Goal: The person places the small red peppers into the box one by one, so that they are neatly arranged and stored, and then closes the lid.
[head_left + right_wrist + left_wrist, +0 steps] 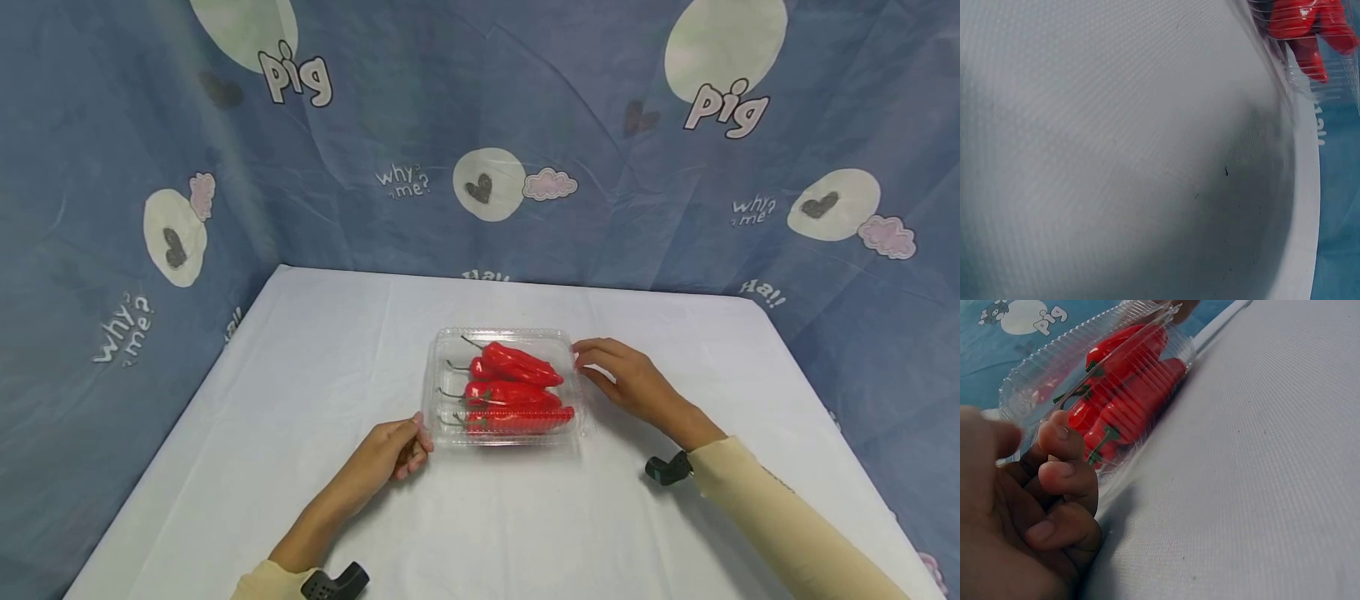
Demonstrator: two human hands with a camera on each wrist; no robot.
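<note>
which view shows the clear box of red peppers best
The head view: the whole clear box shows, lid shut, between both hands. The left wrist view shows its near corner close up; the right wrist view catches only one edge.

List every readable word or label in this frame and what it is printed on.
"pig": backdrop cloth, beside pale circles, top left and top right.
"why? me?": same cloth, left, centre and right.
"Ha!!": cloth, at the table's far edge.
Clear box of red peppers: no label visible.

Clear glossy plastic box point(504, 340), matt tablecloth point(315, 350)
</note>
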